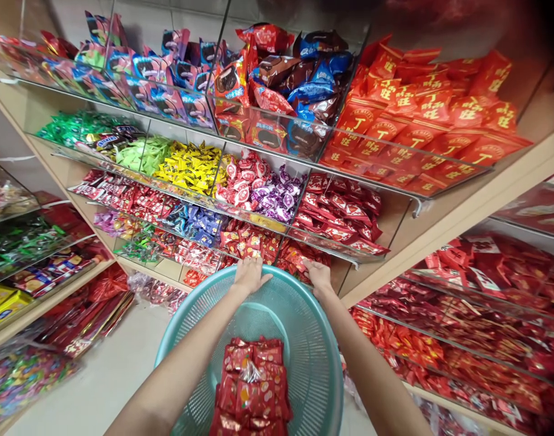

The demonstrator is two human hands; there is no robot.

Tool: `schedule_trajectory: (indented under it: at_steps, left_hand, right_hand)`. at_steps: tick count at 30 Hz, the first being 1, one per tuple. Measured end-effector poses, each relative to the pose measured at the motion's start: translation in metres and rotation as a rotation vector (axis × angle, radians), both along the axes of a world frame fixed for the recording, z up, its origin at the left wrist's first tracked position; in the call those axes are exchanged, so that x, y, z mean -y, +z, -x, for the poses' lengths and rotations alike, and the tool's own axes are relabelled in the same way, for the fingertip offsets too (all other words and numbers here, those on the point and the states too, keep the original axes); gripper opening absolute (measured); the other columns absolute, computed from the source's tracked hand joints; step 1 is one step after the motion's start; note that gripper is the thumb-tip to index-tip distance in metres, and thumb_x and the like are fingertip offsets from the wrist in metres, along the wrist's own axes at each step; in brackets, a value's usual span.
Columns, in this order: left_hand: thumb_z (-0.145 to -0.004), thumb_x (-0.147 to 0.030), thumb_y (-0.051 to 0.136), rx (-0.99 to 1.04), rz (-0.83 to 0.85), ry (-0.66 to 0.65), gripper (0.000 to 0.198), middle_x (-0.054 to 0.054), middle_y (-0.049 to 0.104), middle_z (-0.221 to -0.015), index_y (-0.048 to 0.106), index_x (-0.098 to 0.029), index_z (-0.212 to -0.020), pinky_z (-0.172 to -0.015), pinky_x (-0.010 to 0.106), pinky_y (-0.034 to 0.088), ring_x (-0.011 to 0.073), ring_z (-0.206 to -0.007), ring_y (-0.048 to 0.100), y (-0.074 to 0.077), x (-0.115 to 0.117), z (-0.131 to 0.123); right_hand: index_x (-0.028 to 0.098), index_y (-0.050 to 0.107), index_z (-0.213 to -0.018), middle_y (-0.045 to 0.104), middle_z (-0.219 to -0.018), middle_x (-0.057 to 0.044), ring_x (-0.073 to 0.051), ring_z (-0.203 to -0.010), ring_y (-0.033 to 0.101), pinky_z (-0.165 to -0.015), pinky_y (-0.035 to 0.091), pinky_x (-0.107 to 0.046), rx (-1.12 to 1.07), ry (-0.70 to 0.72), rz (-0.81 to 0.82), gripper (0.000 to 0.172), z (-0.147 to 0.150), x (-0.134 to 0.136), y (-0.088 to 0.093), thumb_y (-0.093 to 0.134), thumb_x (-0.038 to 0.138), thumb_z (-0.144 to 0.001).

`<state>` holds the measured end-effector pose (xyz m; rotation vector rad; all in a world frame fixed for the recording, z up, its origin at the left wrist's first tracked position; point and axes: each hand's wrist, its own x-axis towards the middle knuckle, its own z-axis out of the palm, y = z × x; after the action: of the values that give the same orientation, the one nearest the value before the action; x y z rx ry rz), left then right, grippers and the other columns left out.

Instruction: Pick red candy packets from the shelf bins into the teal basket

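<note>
A teal plastic basket (pixel 324 357) with perforated sides stands in front of me, below the shelves. Inside it lies a clear-wrapped bundle of red candy packets (pixel 253 387). My left hand (pixel 250 275) reaches over the basket's far rim, its thumb spread away from the fingers. Those fingertips meet the red packets (pixel 252 241) in a low shelf compartment. Just right of it, my right hand (pixel 317 275) has its fingers bent around the edge of a red packet (pixel 297 257) in the neighbouring compartment. Part of its grip is hidden.
Clear-fronted shelves above hold yellow candies (pixel 192 169), purple candies (pixel 279 197) and large orange-red bags (pixel 417 127). A slanting wooden upright (pixel 462 215) divides this rack from red packets (pixel 458 321) at right. A colourful candy bag (pixel 26 378) lies at lower left beside the pale floor (pixel 108 369).
</note>
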<state>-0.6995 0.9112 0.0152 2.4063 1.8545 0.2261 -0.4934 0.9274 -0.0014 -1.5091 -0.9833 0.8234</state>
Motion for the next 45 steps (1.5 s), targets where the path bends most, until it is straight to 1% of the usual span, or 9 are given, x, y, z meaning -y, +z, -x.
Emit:
schedule_trajectory:
  at_steps: [6, 10, 19, 24, 27, 32, 38, 41, 45]
  left_hand:
    - [-0.080, -0.063, 0.028, 0.013, 0.007, -0.007, 0.061, 0.015, 0.052, -0.110, 0.046, -0.013, -0.111, -0.085, 0.039, 0.028, 0.0283, -0.103, 0.043, -0.001, -0.001, 0.000]
    - [-0.081, -0.062, 0.027, -0.002, -0.005, -0.006, 0.059, 0.014, 0.053, -0.109, 0.047, -0.014, -0.108, -0.085, 0.039, 0.029, 0.0274, -0.101, 0.044, -0.002, -0.001, 0.000]
    - [-0.081, -0.062, 0.028, -0.006, -0.008, -0.003, 0.058, 0.014, 0.053, -0.109, 0.047, -0.013, -0.107, -0.085, 0.039, 0.029, 0.0278, -0.102, 0.044, 0.001, 0.001, -0.001]
    - [-0.081, -0.062, 0.030, -0.010, -0.009, -0.012, 0.059, 0.015, 0.054, -0.108, 0.047, -0.012, -0.108, -0.085, 0.039, 0.029, 0.0285, -0.101, 0.045, 0.001, 0.001, 0.000]
    - [-0.081, -0.061, 0.030, -0.006, -0.007, -0.011, 0.058, 0.015, 0.054, -0.107, 0.047, -0.012, -0.106, -0.084, 0.039, 0.029, 0.0285, -0.101, 0.045, 0.000, 0.001, 0.000]
    - [-0.081, -0.061, 0.030, -0.004, 0.002, -0.013, 0.058, 0.015, 0.053, -0.108, 0.048, -0.012, -0.106, -0.084, 0.039, 0.029, 0.0283, -0.101, 0.045, 0.003, 0.001, -0.001]
    - [-0.080, -0.062, 0.030, 0.000, 0.000, -0.009, 0.059, 0.015, 0.053, -0.108, 0.048, -0.012, -0.106, -0.084, 0.039, 0.029, 0.0281, -0.101, 0.044, 0.001, 0.000, 0.000]
    - [-0.080, -0.062, 0.030, -0.002, -0.010, -0.007, 0.059, 0.014, 0.054, -0.108, 0.048, -0.013, -0.106, -0.084, 0.039, 0.029, 0.0281, -0.101, 0.045, -0.001, -0.002, 0.000]
    - [-0.080, -0.062, 0.031, -0.005, -0.008, -0.008, 0.058, 0.014, 0.054, -0.108, 0.048, -0.013, -0.107, -0.084, 0.039, 0.029, 0.0282, -0.101, 0.045, -0.002, -0.002, 0.000]
  right_hand:
    - [0.015, 0.059, -0.060, 0.059, -0.059, 0.000, -0.012, -0.057, 0.053, -0.056, 0.044, -0.024, -0.252, 0.013, -0.038, 0.032, -0.001, 0.044, 0.027, 0.069, 0.045, -0.057]
    - [0.015, 0.065, -0.073, 0.062, -0.066, -0.002, -0.016, -0.065, 0.056, -0.059, 0.045, -0.026, -0.288, 0.165, -0.014, 0.035, 0.008, 0.091, 0.043, 0.066, 0.049, -0.062]
    - [0.017, 0.064, -0.063, 0.059, -0.077, -0.003, -0.017, -0.078, 0.051, -0.074, 0.040, -0.027, -0.099, 0.315, 0.042, 0.028, 0.021, 0.163, 0.041, 0.062, 0.043, -0.071]
    - [0.017, 0.067, -0.071, 0.060, -0.080, -0.003, -0.016, -0.080, 0.051, -0.078, 0.039, -0.027, -0.298, 0.579, 0.200, 0.024, 0.031, 0.200, 0.054, 0.059, 0.039, -0.076]
    - [0.016, 0.068, -0.072, 0.061, -0.075, -0.003, -0.014, -0.073, 0.052, -0.073, 0.039, -0.027, -0.440, 0.700, 0.345, 0.024, 0.037, 0.220, 0.051, 0.063, 0.040, -0.072]
    - [0.016, 0.070, -0.067, 0.059, -0.068, -0.003, -0.013, -0.065, 0.050, -0.064, 0.039, -0.025, -0.455, 0.757, 0.463, 0.029, 0.038, 0.236, 0.029, 0.067, 0.045, -0.067]
    - [0.016, 0.070, -0.066, 0.057, -0.064, -0.003, -0.012, -0.062, 0.049, -0.059, 0.036, -0.025, -0.247, 0.815, 0.386, 0.031, 0.026, 0.237, 0.002, 0.065, 0.046, -0.069]
    - [0.015, 0.069, -0.065, 0.054, -0.060, -0.002, -0.011, -0.055, 0.046, -0.052, 0.034, -0.024, -0.153, 0.844, 0.422, 0.033, 0.022, 0.236, 0.004, 0.063, 0.048, -0.069]
    - [0.016, 0.069, -0.068, 0.057, -0.079, -0.005, -0.012, -0.063, 0.049, -0.055, 0.036, -0.024, -0.054, 0.852, 0.413, 0.033, 0.019, 0.232, 0.022, 0.063, 0.049, -0.069]
